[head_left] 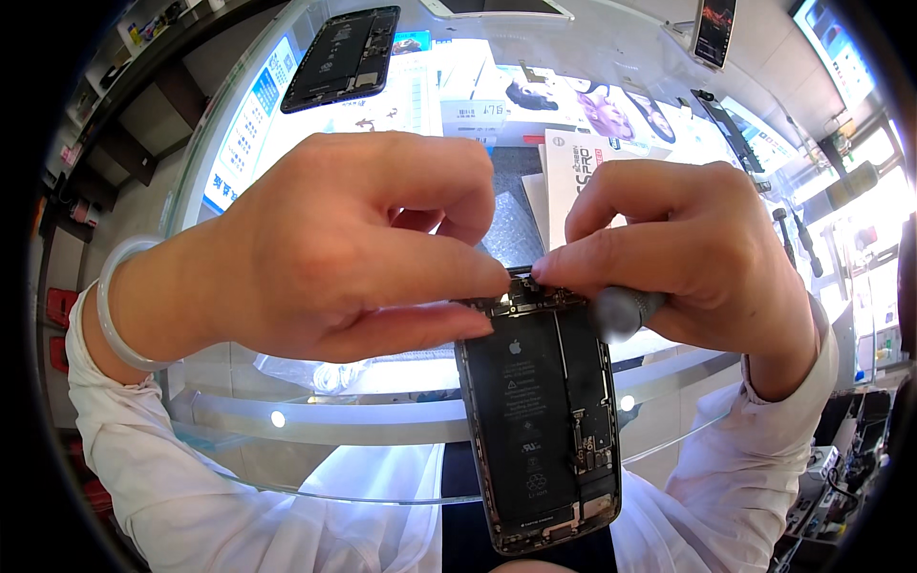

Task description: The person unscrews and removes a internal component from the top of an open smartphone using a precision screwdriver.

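Note:
An opened smartphone [521, 420] with its screen off shows a black battery, thin cables and small boards. Its lower end reaches toward me past the glass counter's front edge. At the phone's upper left, my left hand [334, 248] is closed, index fingertip on the top parts and thumb by the side edge. My right hand [678, 239] is closed too, fingertips pinched at the phone's top edge. A dark grey round-ended tool handle [626, 313] juts from under its curled fingers, somewhat blurred. Whatever tiny part lies between the fingertips is hidden.
Another opened phone body [342, 59] lies at the far left of the glass counter [315, 406]. White boxes [471, 95] and a printed package [583, 172] sit beyond my hands. A narrow dark phone part [731, 134] and small tools [802, 234] lie to the right.

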{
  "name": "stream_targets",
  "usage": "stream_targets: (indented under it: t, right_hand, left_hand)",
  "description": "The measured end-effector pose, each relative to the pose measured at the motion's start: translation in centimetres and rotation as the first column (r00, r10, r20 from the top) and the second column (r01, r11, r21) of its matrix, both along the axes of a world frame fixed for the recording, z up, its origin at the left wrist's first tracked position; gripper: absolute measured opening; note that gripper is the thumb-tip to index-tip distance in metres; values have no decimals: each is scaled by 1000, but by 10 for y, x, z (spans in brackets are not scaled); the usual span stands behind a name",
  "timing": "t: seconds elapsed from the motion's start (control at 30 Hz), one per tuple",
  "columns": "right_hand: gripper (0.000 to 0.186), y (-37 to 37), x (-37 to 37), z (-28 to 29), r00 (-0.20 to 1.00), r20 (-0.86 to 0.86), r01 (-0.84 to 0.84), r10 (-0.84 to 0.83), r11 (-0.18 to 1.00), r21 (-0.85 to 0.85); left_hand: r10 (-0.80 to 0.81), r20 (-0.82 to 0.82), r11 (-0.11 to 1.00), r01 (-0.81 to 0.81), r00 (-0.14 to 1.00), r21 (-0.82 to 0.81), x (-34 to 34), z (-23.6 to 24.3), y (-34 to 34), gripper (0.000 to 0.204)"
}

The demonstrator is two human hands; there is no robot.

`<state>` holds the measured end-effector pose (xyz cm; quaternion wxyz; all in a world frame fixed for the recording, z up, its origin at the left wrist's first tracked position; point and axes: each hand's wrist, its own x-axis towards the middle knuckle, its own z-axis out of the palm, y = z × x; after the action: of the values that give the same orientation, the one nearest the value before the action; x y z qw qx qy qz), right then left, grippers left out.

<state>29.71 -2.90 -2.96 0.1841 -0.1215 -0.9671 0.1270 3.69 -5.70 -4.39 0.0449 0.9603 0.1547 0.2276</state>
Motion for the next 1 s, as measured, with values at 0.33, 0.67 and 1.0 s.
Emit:
stream_targets:
  t: [0.33,0.67,1.0]
  right_hand:
    - [21,-1,-2,-1,1000,2,-13,13,1000,6]
    - [19,3,-3,1,1000,0,29,-29,998,-49]
    - [28,11,-1,4,998,37,-48,48,999,-4]
  left_hand:
    - [-9,-5,1000,9,1000,26,0,-1,1,29]
    - [36,59,998,-34,998,-46,4,-1,-2,28]
    - [205,140,931,-148,969,-334,19,-6,-4,17]
